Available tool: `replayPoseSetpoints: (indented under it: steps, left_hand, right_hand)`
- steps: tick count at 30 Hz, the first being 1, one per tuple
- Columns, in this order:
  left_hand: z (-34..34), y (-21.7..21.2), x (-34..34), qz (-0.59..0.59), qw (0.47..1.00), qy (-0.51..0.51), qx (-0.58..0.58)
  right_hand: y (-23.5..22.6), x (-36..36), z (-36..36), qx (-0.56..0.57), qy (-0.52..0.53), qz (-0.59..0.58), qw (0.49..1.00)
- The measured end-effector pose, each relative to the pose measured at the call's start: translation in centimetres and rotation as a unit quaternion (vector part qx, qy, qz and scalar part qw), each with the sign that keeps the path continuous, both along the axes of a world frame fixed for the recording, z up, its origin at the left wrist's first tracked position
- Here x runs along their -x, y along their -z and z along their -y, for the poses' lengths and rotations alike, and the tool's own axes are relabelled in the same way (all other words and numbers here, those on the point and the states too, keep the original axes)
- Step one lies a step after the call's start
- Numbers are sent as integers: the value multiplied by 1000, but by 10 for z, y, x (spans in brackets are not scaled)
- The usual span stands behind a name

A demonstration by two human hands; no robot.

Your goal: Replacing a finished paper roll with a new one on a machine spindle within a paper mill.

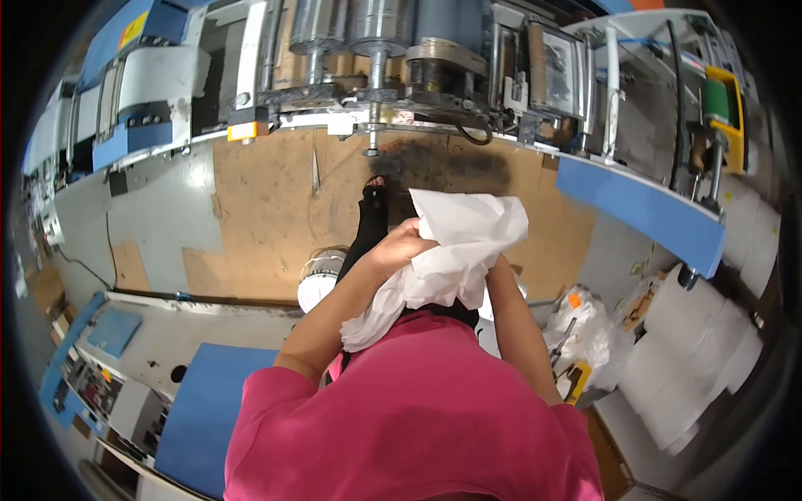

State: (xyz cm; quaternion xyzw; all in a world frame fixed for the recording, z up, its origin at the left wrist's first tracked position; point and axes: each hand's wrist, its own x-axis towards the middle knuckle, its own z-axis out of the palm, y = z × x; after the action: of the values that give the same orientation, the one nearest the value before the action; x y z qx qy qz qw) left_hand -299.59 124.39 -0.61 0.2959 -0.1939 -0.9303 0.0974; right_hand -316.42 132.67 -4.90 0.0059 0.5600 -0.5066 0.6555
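Note:
A bunched white sheet (pixel 455 250), paper or thin cloth, is held up in front of my waist. My left hand (pixel 404 245) grips its left side, the fingers going in among the folds. One loose end of the sheet hangs down to the left over my pink shirt. From the right, my right forearm (pixel 520 326) reaches up to the sheet. The right hand itself is hidden behind the folds, so its fingers do not show.
A long machine with metal rollers (pixel 380 25) spans the far side, with a bolt-ended shaft (pixel 373 138) sticking out toward me. White bucket (pixel 319 288) by my leg. Large white rolls (pixel 689 359) and a plastic bag (pixel 589 330) on the right; blue panel (pixel 219 409) at left.

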Motion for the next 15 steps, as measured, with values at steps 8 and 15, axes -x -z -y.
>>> replayPoseSetpoints:
  steps: [8, 15]
  left_hand:
    - [-35, -15, 63, 7, 989, 143, 26]
    - [-74, -28, 135, 26, 970, 229, 70]
  right_hand:
    - [2, 27, -76, 29, 54, 27, 998]
    - [24, 72, -127, 59, 79, 76, 992]
